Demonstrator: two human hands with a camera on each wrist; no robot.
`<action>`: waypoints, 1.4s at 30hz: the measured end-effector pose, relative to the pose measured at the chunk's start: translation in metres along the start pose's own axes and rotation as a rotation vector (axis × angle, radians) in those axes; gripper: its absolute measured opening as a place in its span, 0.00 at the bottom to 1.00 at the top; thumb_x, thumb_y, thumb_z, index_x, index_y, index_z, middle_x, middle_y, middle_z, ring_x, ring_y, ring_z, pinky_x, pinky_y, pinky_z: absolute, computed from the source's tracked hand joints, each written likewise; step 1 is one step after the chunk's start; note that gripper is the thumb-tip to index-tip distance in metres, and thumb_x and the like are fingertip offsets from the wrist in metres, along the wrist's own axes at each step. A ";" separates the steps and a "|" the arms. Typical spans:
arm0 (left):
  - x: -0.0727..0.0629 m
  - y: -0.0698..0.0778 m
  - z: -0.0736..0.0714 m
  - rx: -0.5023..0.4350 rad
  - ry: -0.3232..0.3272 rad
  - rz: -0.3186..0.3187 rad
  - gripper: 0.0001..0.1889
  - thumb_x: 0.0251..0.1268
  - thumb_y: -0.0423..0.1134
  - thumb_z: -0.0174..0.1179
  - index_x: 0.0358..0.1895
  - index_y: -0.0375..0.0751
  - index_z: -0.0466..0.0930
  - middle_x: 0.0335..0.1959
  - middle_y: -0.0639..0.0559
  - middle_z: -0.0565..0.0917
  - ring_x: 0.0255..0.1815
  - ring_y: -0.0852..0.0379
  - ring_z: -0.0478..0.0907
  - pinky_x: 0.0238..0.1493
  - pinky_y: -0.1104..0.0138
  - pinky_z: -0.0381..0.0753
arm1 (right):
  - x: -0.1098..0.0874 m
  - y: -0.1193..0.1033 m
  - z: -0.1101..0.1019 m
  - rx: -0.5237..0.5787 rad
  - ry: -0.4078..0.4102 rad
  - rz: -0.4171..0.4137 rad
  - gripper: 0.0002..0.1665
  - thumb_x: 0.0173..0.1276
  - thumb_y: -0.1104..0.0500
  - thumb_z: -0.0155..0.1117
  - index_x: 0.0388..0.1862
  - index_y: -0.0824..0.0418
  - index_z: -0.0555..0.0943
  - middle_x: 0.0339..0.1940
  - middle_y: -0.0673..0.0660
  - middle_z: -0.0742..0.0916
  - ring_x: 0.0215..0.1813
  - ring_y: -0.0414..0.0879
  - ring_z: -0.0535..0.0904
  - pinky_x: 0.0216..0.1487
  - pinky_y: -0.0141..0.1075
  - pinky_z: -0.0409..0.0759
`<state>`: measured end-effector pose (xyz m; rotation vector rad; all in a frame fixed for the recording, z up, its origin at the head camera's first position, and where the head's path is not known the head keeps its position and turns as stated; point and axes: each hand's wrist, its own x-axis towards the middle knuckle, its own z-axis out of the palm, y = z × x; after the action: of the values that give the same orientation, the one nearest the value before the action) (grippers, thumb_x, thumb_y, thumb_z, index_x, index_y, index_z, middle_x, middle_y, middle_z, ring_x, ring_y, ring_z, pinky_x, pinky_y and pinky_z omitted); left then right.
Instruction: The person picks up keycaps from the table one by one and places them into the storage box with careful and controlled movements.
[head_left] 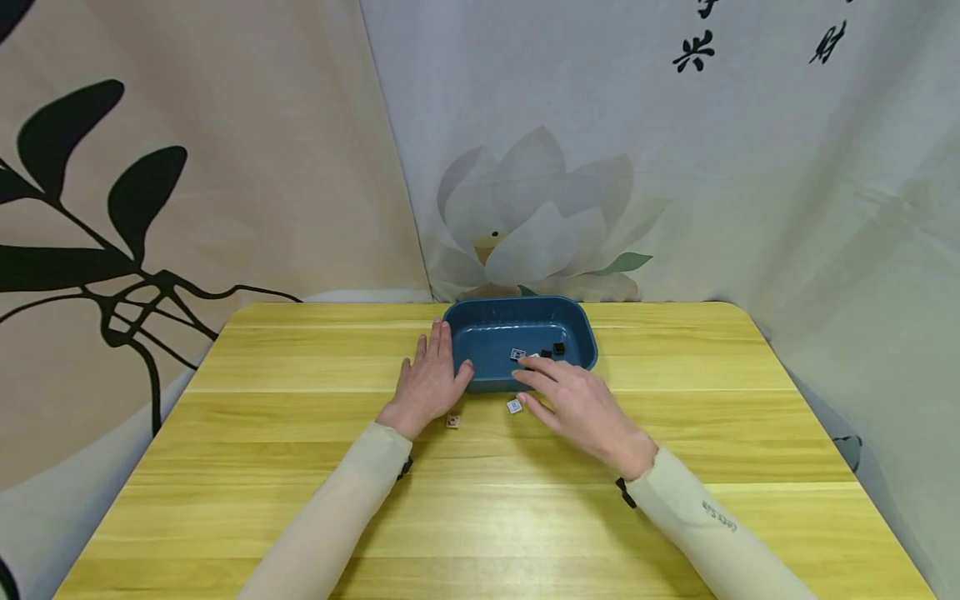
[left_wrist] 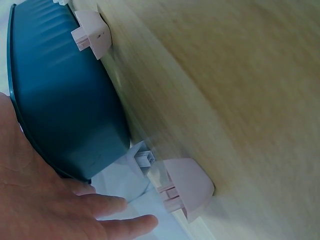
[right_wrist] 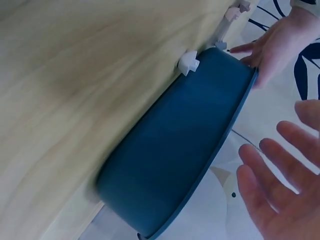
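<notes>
stretching left to right, blue tray (head_left: 506, 333), upright

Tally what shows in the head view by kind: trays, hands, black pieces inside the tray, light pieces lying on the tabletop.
Blue tray: 1
Hands: 2
Black pieces: 2
Light pieces on the tabletop: 2
Total: 7

The left hand (left_wrist: 45, 195) lies at eight o'clock, fingers (left_wrist: 132, 228) stretched toward six, near a blue tub (left_wrist: 70, 95) at ten. A pinkish keycap (left_wrist: 96, 34) sits beside the tub at eleven, a bluish-white keycap (left_wrist: 145, 159) at seven, a second pinkish keycap (left_wrist: 190, 187) at five. Wooden bench (left_wrist: 245, 95) spans twelve to four.
</notes>
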<state>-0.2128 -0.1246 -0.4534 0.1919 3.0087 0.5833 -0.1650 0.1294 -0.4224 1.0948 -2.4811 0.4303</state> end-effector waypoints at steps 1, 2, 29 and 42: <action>0.000 0.000 0.000 0.000 0.000 0.000 0.43 0.79 0.57 0.45 0.85 0.35 0.40 0.87 0.43 0.39 0.83 0.33 0.46 0.73 0.31 0.56 | 0.000 -0.001 0.000 0.000 -0.001 -0.012 0.21 0.71 0.53 0.72 0.60 0.58 0.86 0.64 0.58 0.85 0.61 0.52 0.84 0.56 0.48 0.84; 0.000 0.000 0.000 0.000 0.001 0.000 0.43 0.79 0.57 0.45 0.85 0.35 0.40 0.87 0.43 0.39 0.83 0.33 0.46 0.73 0.31 0.56 | -0.001 -0.002 0.000 0.002 -0.003 -0.026 0.21 0.70 0.53 0.73 0.59 0.57 0.87 0.63 0.57 0.86 0.61 0.51 0.84 0.56 0.47 0.84; -0.002 0.002 0.000 0.011 -0.005 -0.011 0.44 0.79 0.57 0.45 0.84 0.35 0.39 0.86 0.42 0.39 0.83 0.33 0.46 0.74 0.32 0.55 | -0.006 -0.007 0.020 0.011 -0.228 -0.158 0.23 0.77 0.46 0.65 0.64 0.55 0.83 0.66 0.56 0.84 0.58 0.51 0.85 0.59 0.44 0.83; -0.002 0.004 -0.001 -0.001 -0.017 -0.022 0.44 0.79 0.57 0.45 0.85 0.36 0.39 0.87 0.44 0.38 0.84 0.34 0.45 0.75 0.33 0.54 | -0.006 -0.006 0.026 0.002 -0.437 -0.020 0.29 0.74 0.42 0.66 0.69 0.52 0.81 0.70 0.57 0.81 0.60 0.55 0.83 0.56 0.50 0.83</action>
<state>-0.2103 -0.1219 -0.4511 0.1630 2.9899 0.5773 -0.1633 0.1180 -0.4475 1.3311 -2.8364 0.2015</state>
